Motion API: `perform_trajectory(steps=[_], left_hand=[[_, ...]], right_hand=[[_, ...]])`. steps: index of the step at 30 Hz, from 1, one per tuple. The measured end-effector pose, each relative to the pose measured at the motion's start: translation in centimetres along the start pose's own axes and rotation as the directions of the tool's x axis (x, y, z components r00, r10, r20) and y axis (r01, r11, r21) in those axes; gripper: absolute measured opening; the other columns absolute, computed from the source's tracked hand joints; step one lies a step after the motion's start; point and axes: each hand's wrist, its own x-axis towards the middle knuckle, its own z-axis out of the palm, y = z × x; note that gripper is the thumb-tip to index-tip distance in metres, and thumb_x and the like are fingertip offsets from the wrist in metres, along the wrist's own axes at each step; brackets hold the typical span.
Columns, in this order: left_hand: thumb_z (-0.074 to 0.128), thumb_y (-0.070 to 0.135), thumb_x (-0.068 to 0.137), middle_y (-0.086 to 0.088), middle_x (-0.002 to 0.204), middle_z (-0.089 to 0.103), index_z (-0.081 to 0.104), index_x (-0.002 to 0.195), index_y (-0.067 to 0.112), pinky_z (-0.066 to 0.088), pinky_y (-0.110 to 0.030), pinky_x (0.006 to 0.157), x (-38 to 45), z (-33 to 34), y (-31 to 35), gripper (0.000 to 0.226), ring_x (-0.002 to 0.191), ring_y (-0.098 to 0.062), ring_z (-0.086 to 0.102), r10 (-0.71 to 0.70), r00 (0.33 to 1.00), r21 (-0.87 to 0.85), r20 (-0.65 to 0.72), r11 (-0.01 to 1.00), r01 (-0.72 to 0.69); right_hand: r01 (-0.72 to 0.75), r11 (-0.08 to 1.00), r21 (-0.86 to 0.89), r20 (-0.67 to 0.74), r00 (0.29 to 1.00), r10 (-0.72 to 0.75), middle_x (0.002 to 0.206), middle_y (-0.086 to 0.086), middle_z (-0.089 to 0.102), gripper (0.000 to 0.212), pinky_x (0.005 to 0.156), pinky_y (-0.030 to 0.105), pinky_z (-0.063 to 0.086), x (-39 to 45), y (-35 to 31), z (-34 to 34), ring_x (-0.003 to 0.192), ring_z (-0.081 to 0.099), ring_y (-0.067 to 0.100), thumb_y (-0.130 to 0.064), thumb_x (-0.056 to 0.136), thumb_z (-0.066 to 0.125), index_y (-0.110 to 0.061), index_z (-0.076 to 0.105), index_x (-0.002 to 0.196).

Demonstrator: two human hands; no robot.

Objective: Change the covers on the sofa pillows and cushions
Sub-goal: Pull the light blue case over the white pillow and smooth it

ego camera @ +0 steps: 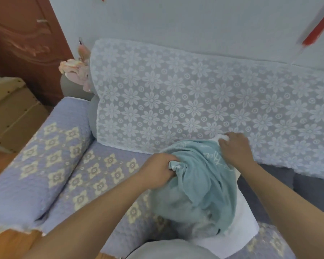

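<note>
A white pillow lies on the sofa seat in front of me, mostly wrapped in a teal cover with pale lettering. My left hand grips a bunched fold of the teal cover at its near-left edge. My right hand holds the far corner, where a bit of the white pillow shows between its fingers. The cover is wrinkled and bunched over the upper part of the pillow, and the pillow's lower right side sticks out bare.
The sofa seat and left armrest wear a lilac quilted cover with cream flowers. A white lace throw drapes the backrest. Bare grey upholstery shows at right. Artificial flowers and a wooden door stand at left.
</note>
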Motion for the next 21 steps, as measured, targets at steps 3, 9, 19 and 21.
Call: perform_trajectory(steps=[3,9,19,21], left_hand=[[0.076,0.017,0.080,0.006,0.081,0.072,0.073,0.078,0.023,0.054,-0.036,0.077,3.2,0.3,3.6,0.007,0.078,-0.011,0.066,-0.062,0.998,-0.114,-0.021,0.992,0.059],[0.075,0.012,0.065,0.000,0.067,0.060,0.061,0.064,0.016,0.042,-0.029,0.059,9.0,-1.2,7.6,0.014,0.068,-0.019,0.057,-0.230,0.972,-0.224,0.039,0.947,0.233],[0.072,0.003,0.079,-0.005,0.070,0.044,0.047,0.072,0.013,0.030,-0.026,0.048,14.1,-2.3,10.3,0.028,0.059,-0.017,0.041,-0.326,0.936,-0.160,0.131,0.925,0.345],[0.075,0.004,0.079,-0.007,0.084,0.056,0.057,0.085,0.013,0.042,-0.028,0.058,14.5,-2.6,10.7,0.021,0.073,-0.021,0.053,-0.326,0.931,-0.170,0.164,0.921,0.352]], right_hand=[[0.335,0.899,0.283,0.117,0.918,-0.379,0.135,-0.012,0.055,0.044,0.107,0.022,0.034,-2.8,-3.6,-3.5,0.128,0.047,0.008,-0.045,0.094,0.063,-0.029,0.056,0.135],[0.272,0.961,0.051,0.216,0.936,-0.277,0.161,0.005,0.026,0.098,0.120,0.038,0.024,-4.6,-4.4,-3.6,0.148,0.023,0.024,-0.049,0.082,0.076,-0.020,0.022,0.158],[0.307,0.944,-0.117,-0.301,0.895,-0.329,0.104,0.007,0.055,0.029,0.075,0.037,0.043,-11.4,-2.7,2.5,0.093,0.054,0.031,-0.032,0.084,0.070,-0.012,0.062,0.104],[0.307,0.947,-0.098,-0.376,0.869,-0.320,0.083,0.006,0.053,0.016,0.061,0.038,0.037,-9.8,-1.1,1.3,0.074,0.052,0.030,-0.022,0.092,0.060,-0.010,0.059,0.082]])
